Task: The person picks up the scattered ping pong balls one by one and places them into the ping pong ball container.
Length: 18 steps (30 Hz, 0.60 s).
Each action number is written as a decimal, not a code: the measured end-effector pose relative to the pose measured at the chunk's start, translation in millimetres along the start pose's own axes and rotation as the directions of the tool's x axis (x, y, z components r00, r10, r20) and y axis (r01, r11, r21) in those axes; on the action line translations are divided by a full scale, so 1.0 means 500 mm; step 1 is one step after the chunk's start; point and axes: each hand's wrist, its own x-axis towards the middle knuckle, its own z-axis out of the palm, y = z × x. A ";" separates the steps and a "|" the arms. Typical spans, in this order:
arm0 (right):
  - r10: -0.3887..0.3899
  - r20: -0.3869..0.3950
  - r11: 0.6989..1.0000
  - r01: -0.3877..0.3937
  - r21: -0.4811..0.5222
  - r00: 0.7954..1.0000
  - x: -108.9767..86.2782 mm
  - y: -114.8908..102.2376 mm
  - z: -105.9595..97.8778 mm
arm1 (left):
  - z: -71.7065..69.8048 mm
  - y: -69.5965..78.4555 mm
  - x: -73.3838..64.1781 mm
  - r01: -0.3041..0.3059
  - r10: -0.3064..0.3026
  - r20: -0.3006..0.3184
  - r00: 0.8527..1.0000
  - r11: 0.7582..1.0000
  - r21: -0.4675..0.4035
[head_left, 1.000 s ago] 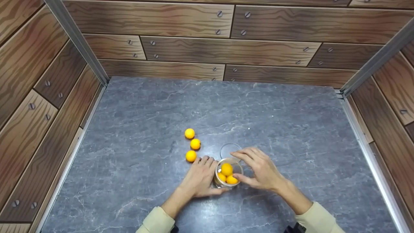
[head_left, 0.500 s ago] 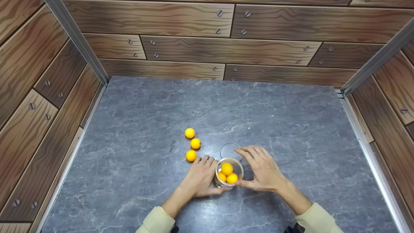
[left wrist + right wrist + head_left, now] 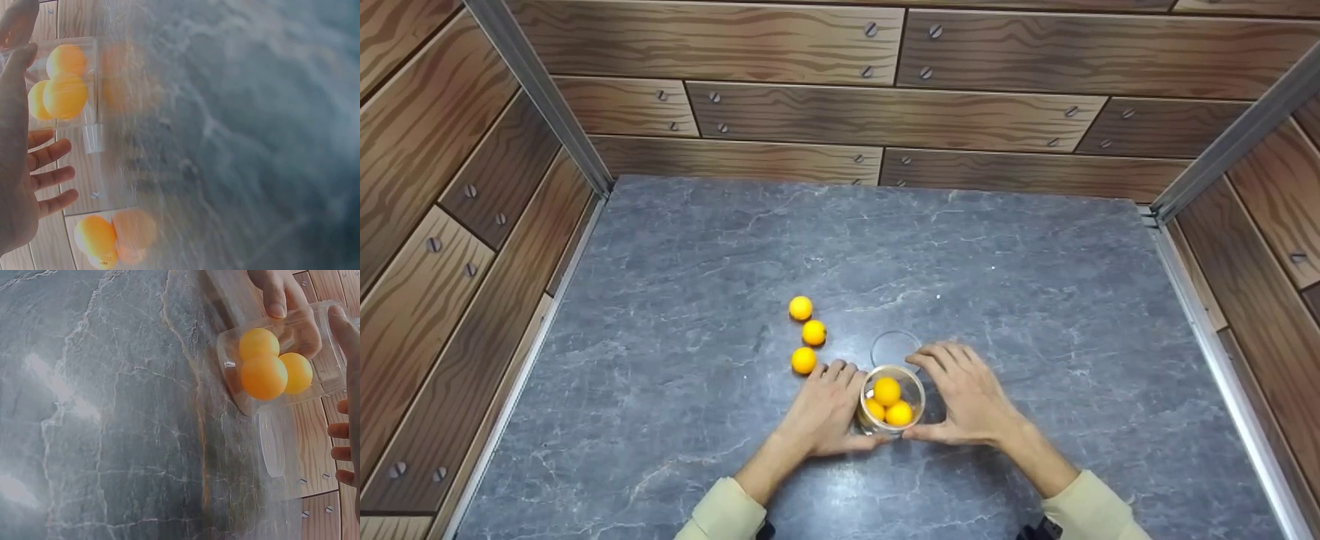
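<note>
Clear jar (image 3: 913, 385), three orange balls (image 3: 887, 391) inside: your left hand (image 3: 826, 411) cups it, seemingly steadying; right hand (image 3: 969, 396) spread alongside, empty, contact unclear. Next likely calls for loose balls (image 3: 814, 332) beyond your left hand.

Left hand (image 3: 829, 414), thumb extended; right hand (image 3: 966, 395), fingers arched.

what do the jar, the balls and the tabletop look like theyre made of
Jar: clear, shiny plastic or glass, can't tell which; the balls show through its wall.
Orange balls: probably plastic, smooth, as they look evenly round and coloured.
Tabletop: grey with pale veins, so stone or a stone-look sheet; light glare suggests a glossy finish.
</note>
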 end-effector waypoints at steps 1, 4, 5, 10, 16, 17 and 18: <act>-0.001 0.004 1.000 0.001 -0.002 1.000 -0.001 0.000 0.001 | 0.000 0.000 0.000 0.000 0.000 0.003 1.000 1.000 0.000; -0.002 0.019 1.000 0.002 -0.012 1.000 -0.002 0.000 0.007 | -0.001 0.000 0.000 -0.002 0.002 0.005 1.000 1.000 0.007; -0.003 0.024 1.000 0.003 -0.014 1.000 -0.002 0.000 0.008 | -0.002 0.000 0.000 -0.002 0.002 0.002 1.000 1.000 0.006; -0.011 0.040 0.999 0.012 -0.042 0.999 -0.002 -0.004 0.013 | -0.002 0.000 -0.001 -0.002 0.002 -0.019 1.000 1.000 -0.011; -0.022 0.035 0.998 0.024 -0.053 0.999 0.001 -0.009 0.019 | 0.000 0.001 -0.001 -0.002 0.001 -0.017 1.000 1.000 -0.009; -0.025 0.033 0.998 0.027 -0.057 0.999 0.001 -0.010 0.020 | 0.000 0.000 -0.001 -0.002 0.002 -0.015 1.000 1.000 -0.007; -0.027 0.032 0.998 0.029 -0.061 0.999 0.001 -0.011 0.021 | 0.000 0.001 -0.001 -0.001 0.001 -0.013 1.000 1.000 -0.005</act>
